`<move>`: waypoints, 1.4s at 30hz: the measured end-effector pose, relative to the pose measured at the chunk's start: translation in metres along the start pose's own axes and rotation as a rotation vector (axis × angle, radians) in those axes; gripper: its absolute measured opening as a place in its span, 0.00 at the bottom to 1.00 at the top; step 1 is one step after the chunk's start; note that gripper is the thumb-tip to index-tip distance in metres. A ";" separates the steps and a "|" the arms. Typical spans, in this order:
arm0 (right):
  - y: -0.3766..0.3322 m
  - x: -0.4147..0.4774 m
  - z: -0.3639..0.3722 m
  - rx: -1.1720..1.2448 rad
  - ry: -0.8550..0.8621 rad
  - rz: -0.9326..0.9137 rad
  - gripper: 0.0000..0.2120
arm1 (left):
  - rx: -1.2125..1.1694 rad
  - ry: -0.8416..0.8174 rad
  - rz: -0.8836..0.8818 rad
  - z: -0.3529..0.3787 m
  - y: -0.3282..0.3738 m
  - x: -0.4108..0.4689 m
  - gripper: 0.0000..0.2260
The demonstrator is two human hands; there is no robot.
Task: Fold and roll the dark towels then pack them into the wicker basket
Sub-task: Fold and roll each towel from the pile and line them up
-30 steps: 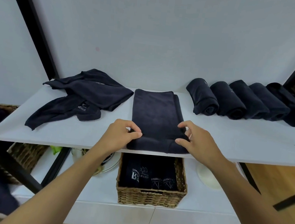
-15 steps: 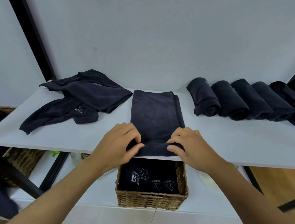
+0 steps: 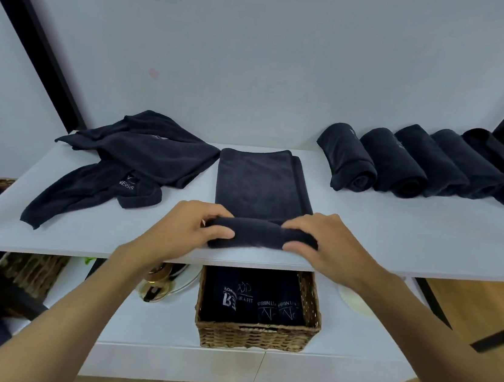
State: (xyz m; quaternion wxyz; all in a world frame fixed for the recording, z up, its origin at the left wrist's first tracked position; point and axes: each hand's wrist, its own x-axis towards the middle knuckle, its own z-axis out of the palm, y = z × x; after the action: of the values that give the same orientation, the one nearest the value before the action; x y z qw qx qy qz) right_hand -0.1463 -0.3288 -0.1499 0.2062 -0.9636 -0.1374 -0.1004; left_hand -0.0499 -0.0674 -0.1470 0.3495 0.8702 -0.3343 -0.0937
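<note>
I see the folded towel (image 3: 261, 185) lying lengthwise at the centre of the white shelf (image 3: 413, 239). Its near end is turned up into a short roll (image 3: 258, 235) at the towel's 6 o'clock. My left hand (image 3: 188, 230) grasps the roll's left end, fingers curled over the top and thumb against the front. My right hand (image 3: 331, 248) grasps the right end the same way. The rest of the towel lies flat, running off toward 12 o'clock.

At 9 to 10 o'clock from it sits a heap of loose towels (image 3: 141, 152), unfolded, one of them showing pale lettering. At 2 o'clock, five rolled towels (image 3: 406, 165) lie side by side, touching, along the back of the shelf.

Straight down at 6 o'clock, on the lower shelf (image 3: 164, 326), stands the wicker basket (image 3: 258, 339). Dark rolls (image 3: 249, 301) are packed in it side by side, with white logos showing. At 8 o'clock a second basket (image 3: 34, 272) is partly hidden under the upper shelf's edge.
</note>
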 end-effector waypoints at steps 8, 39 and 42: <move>0.008 0.033 0.009 0.041 0.093 0.120 0.03 | 0.025 -0.005 -0.095 -0.011 0.000 0.022 0.03; 0.051 0.056 0.002 -0.020 0.019 -0.017 0.16 | 0.575 0.239 0.160 0.006 -0.019 0.037 0.26; 0.055 0.074 -0.008 0.241 -0.082 0.140 0.09 | 0.434 0.224 0.071 0.004 -0.017 0.044 0.23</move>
State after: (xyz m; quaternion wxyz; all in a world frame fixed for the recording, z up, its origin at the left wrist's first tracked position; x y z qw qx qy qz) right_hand -0.0613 -0.3639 -0.1443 0.3213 -0.9423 -0.0891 -0.0290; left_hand -0.0090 -0.0894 -0.1577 0.1924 0.9176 -0.3361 0.0894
